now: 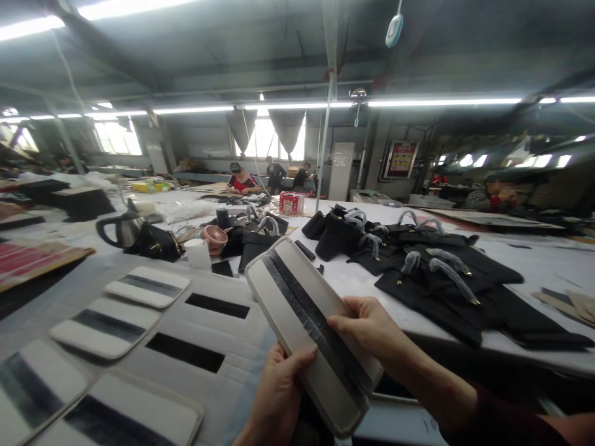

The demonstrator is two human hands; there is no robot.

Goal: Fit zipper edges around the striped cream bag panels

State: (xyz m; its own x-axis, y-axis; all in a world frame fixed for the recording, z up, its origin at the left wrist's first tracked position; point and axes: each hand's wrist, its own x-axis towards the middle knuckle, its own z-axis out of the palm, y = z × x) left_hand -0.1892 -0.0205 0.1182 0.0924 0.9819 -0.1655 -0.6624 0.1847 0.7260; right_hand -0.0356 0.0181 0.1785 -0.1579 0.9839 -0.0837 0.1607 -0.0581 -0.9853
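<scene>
So we've got a pale panel up in both hands, tilted over the near edge of the worktable, with a dark strip running along its length. Our left hand has the lower left edge, thumb flat on the face and the other fingers tucked mostly out of sight behind. Our right hand is closed round the opposite long edge, thumb tip down on the strip, though we can't tell what its hidden fingers are doing. We'd guess this thing is light and fairly stiff: it shows no obvious sag, and the rounded corners look firm. The strip has a bit of shine, so it might be slicker or tackier than the pale part; can't tell which by looking. We'd take hold by the two long edges, thumbs on top, fingers supporting underneath, and go easy on the strip, since it looks like the part most likely to smudge or crease. Four similar panels lie to the left, near two separate black strips, and black bags are piled over on the right.
</scene>
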